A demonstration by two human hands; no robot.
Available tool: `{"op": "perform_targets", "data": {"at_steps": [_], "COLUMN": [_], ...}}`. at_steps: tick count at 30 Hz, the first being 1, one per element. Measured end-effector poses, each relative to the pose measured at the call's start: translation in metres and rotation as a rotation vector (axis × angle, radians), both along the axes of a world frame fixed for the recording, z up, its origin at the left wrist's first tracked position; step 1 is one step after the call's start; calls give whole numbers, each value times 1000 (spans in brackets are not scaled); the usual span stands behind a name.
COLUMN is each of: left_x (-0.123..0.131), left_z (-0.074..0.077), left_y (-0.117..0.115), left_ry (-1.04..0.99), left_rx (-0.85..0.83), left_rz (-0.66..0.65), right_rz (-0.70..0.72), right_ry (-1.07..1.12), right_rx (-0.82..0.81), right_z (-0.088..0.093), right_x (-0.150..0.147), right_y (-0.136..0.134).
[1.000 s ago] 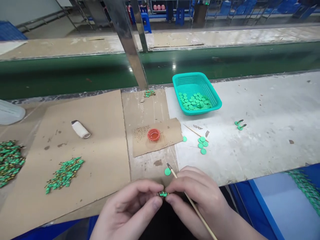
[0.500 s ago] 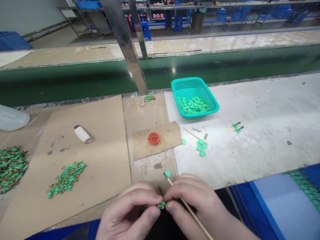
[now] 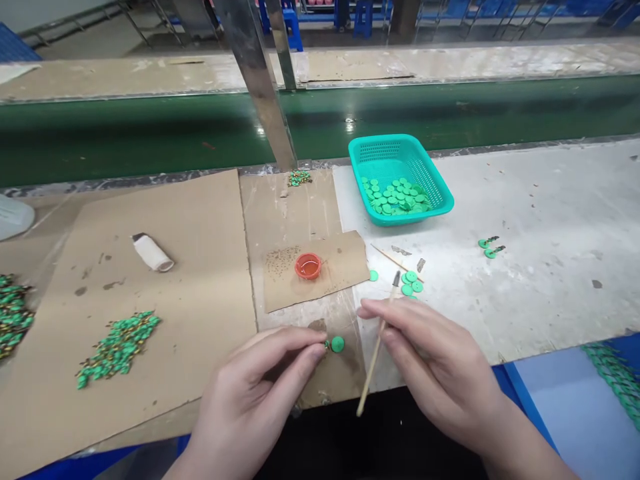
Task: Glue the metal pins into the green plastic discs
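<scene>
Small green-and-gold piece (image 3: 327, 345) sits pinched at fingertips of left hand (image 3: 255, 390), just beside lone green disc (image 3: 337, 344); right hand (image 3: 445, 363) grips slim wooden brush (image 3: 372, 369), tip near disc cluster (image 3: 411, 277).

Long workbenches (image 3: 550, 280), partly covered with stained cardboard (image 3: 205, 267), flank a green conveyor-like strip (image 3: 400, 120) in a factory workshop, with heaps of small parts (image 3: 120, 347), a basket (image 3: 387, 167) of green discs (image 3: 400, 199) and, beyond, blue stools (image 3: 294, 32).
</scene>
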State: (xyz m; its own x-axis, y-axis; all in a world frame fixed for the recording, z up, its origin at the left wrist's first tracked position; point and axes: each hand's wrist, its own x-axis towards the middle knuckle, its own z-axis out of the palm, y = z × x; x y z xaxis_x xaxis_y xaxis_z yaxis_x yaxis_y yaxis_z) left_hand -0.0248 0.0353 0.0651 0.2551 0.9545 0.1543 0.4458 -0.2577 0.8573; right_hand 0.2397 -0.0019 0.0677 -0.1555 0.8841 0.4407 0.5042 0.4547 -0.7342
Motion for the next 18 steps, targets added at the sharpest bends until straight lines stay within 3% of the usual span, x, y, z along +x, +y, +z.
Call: {"op": "perform_targets", "data": {"at_steps": [9, 18], "left_x": [5, 12], "left_z": [-6, -4], "left_y": [-3, -5], "left_ry": [94, 155], "left_rx": [39, 27], "left_rz": [5, 47], "right_rz": [-167, -172], "right_ry": [361, 436], "right_rx": [-29, -42], "right_z": [-3, -11], "right_x": [-6, -3], "right_y": [-9, -12]}}
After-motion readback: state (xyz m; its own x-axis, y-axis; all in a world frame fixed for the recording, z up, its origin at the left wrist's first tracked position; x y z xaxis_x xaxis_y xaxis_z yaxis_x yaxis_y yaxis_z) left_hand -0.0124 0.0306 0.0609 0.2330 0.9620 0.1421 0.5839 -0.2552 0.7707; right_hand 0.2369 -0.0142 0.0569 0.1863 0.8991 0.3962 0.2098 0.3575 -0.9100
